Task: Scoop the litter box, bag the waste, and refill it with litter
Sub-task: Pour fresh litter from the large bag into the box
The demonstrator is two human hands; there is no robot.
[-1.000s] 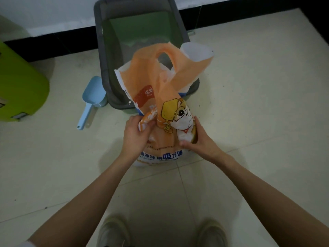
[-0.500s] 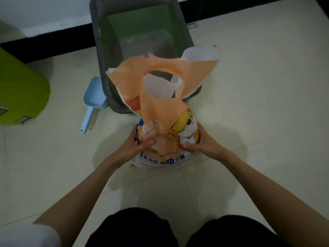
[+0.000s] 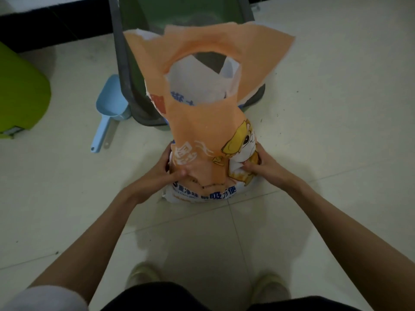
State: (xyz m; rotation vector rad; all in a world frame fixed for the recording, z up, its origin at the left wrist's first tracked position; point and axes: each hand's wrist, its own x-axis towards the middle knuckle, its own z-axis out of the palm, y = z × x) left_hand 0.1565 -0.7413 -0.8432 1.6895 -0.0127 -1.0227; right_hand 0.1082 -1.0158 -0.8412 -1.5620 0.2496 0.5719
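An orange and white litter bag with a cartoon dog print stands upright on the tiled floor, its torn top with a handle hole flaring open. My left hand grips the bag's lower left side. My right hand grips its lower right side, thumb pressed into the plastic. Right behind the bag stands the grey litter box with a green inner wall; some grey litter shows through the bag's handle hole. A light blue scoop lies on the floor left of the box.
A lime green bin stands at the far left. A dark baseboard runs along the wall behind. My two shoes and dark trousers show at the bottom. Pale tiles extend to the right.
The bag's top has risen and spread wider toward the camera. Both hands have slid lower on the bag's sides. The view has dropped closer to the bag.
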